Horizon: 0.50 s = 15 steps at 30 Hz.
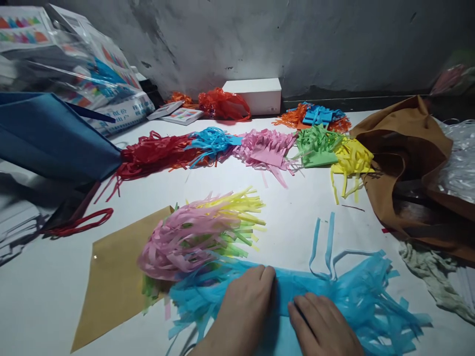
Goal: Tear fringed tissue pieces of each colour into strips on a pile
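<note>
A blue tissue-paper tassel [371, 296] lies at the front of the table, its cut strips fanning out to the left and right from an uncut middle band. My left hand [245, 306] has its fingers curled together on that band. Close beside it, my right hand [322, 324] grips the paper with bent fingers; the fingertips of both hands are partly hidden. Just beyond my left hand rests a bundle of pink, yellow and green tissue tassels [181, 237]. It overlaps a brown kraft paper envelope [115, 277].
Red tassels [156, 153], blue tassels [211, 141], pink tassels [265, 148], green tassels [319, 143] and yellow tassels [352, 155] form a row farther back. A white box [256, 94] stands against the wall. A brown bag [404, 148] sits right, a blue bag [55, 133] left.
</note>
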### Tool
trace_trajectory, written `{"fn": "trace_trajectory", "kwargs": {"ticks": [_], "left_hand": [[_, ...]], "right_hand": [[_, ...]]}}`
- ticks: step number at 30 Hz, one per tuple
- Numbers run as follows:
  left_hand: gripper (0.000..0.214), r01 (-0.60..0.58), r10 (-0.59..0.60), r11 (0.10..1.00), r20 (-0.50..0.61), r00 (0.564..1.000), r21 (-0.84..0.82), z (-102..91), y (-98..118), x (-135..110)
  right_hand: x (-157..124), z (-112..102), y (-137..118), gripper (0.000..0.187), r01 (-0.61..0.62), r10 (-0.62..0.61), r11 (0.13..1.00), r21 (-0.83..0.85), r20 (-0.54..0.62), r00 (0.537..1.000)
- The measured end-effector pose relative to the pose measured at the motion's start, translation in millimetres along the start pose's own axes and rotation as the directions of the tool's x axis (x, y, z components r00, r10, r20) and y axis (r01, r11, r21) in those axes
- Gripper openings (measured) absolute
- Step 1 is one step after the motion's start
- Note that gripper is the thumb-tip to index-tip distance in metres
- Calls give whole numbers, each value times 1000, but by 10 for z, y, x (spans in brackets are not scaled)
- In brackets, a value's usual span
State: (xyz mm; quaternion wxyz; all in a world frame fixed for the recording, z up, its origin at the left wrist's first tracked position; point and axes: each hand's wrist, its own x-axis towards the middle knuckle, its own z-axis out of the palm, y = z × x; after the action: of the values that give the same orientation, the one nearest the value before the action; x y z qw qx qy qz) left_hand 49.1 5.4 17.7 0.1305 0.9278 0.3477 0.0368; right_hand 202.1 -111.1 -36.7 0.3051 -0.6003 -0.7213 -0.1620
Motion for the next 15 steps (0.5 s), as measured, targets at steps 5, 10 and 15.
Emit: {"fn": "trace_trajectory", "kwargs": {"ticks": [5,10,15], "left_hand": [[14,-349,354,933,-393,849,86,49,-23,-114],[11,-408,424,906,-248,871,116,236,-60,-142],[18,-446,454,891,-232,860,87,267,-103,-129]], "right_hand": [[-2,77,-1,21,-64,69,995,77,-60,996],[-22,-12,180,18,-67,68,996,59,-10,998],[-198,-500,658,27,-67,107,907,-415,73,992]]}}
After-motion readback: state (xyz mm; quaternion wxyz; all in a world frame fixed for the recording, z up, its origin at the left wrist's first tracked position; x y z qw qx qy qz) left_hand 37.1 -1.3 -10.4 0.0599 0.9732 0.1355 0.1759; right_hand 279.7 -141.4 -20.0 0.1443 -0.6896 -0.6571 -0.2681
